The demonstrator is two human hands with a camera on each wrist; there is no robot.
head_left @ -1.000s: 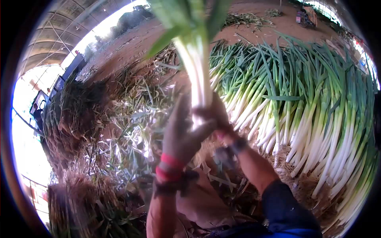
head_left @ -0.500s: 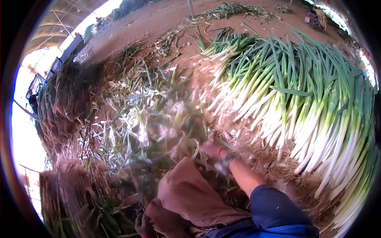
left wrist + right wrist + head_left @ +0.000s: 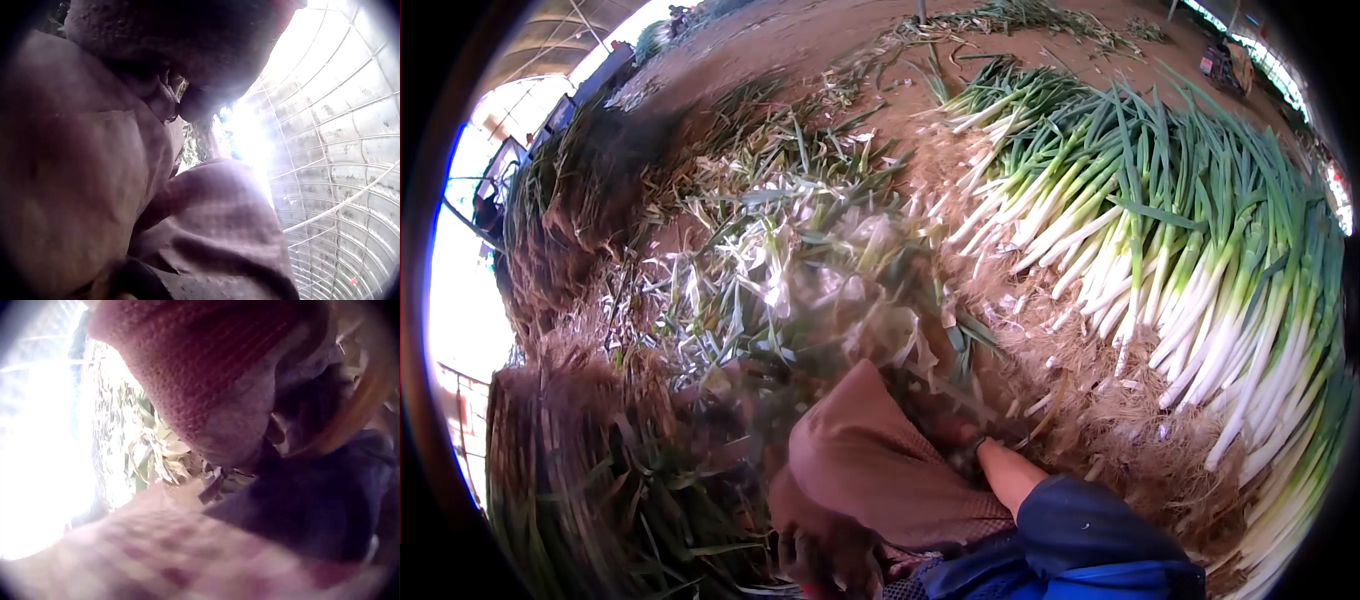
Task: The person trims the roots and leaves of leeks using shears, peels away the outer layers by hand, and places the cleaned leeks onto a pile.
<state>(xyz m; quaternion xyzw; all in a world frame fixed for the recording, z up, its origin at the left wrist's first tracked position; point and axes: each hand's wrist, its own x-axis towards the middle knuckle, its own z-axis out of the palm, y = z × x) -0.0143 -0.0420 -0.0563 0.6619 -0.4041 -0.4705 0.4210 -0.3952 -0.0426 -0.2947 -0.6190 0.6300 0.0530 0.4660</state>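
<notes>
My gloved left hand [image 3: 825, 555] is low beside the trousered knee [image 3: 855, 455]; its dark glove [image 3: 181, 37] fills the top of the left wrist view, and shadow hides what its fingers touch. Just right of the knee, my right hand [image 3: 948, 436] reaches down near loose roots and leaf scraps, mostly in shadow. In the right wrist view its reddish knit glove [image 3: 200, 369] is close up, a yellow-brown curved strip [image 3: 359, 412] beside it. Whether the right hand holds that is unclear. Long green onions [image 3: 1140, 240] lie in a row at the right, white ends towards me.
Peeled leaves and husks [image 3: 780, 260] cover the ground ahead. Unpeeled bundles with brown roots [image 3: 560, 400] stand at the left, and a darker heap [image 3: 580, 210] lies behind them. Bare soil [image 3: 800, 40] stretches further back.
The onion bunch held up in both hands a second ago is out of them. Both hands have dropped, the left beside the knee, the right lower and closer to the body.
</notes>
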